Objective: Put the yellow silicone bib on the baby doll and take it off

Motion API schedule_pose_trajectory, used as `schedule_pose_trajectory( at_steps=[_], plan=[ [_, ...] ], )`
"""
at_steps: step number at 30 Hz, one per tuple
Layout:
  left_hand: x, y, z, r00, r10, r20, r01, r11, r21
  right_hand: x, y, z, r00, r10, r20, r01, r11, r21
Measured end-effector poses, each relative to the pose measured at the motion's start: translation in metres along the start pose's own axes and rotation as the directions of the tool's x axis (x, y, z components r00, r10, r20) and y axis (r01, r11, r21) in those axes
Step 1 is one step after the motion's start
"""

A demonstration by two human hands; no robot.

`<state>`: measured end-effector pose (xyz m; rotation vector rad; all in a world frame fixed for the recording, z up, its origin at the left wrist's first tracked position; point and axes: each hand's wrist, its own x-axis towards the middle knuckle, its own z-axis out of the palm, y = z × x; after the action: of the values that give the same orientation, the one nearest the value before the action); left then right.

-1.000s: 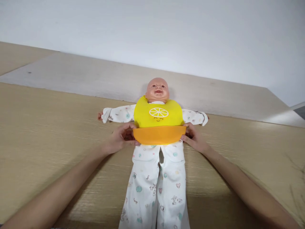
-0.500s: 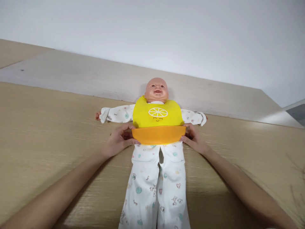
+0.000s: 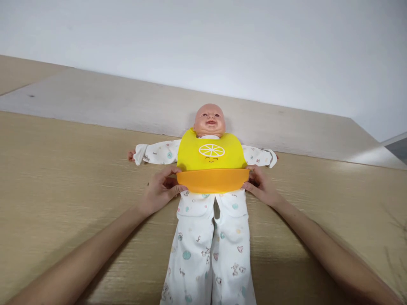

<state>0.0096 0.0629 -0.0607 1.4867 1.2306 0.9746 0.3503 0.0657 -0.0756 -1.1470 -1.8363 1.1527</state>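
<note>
A baby doll (image 3: 210, 120) lies face up with its arms spread, dressed in a white patterned top and trousers (image 3: 197, 250). On its chest rests a yellow bib (image 3: 190, 152) with a white citrus slice and a small smiling face printed on it. The bib's orange pocket (image 3: 213, 181) spans the doll's waist. My left hand (image 3: 163, 188) pinches the pocket's left end between thumb and fingers. At the right end, my right hand (image 3: 261, 185) grips the pocket's edge the same way.
The doll lies on a light wood surface (image 3: 79, 169). Behind its head runs a paler board (image 3: 127, 97), with a white wall (image 3: 222, 42) beyond. Faint thin dark branch-like lines show at the lower right.
Both hands keep their hold on the orange pocket. The whole view has shifted very slightly, and the pocket looks a touch wider.
</note>
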Motion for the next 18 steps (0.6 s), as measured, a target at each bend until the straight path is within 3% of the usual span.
schedule_pose_trajectory(
  at_steps=[12, 18],
  plan=[
    [-0.0001, -0.0015, -0.0013, 1.000, -0.009, 0.001, 0.009, 0.999, -0.036, 0.0000, 0.0022, 0.0006, 0.999, -0.037, 0.021, 0.036, 0.998, 0.049],
    [-0.0018, 0.0030, 0.0008, 0.998, 0.025, -0.057, -0.026, 0.999, -0.020, -0.0024, 0.0060, 0.0000, 1.000, 0.019, 0.004, -0.019, 0.999, 0.034]
  ],
)
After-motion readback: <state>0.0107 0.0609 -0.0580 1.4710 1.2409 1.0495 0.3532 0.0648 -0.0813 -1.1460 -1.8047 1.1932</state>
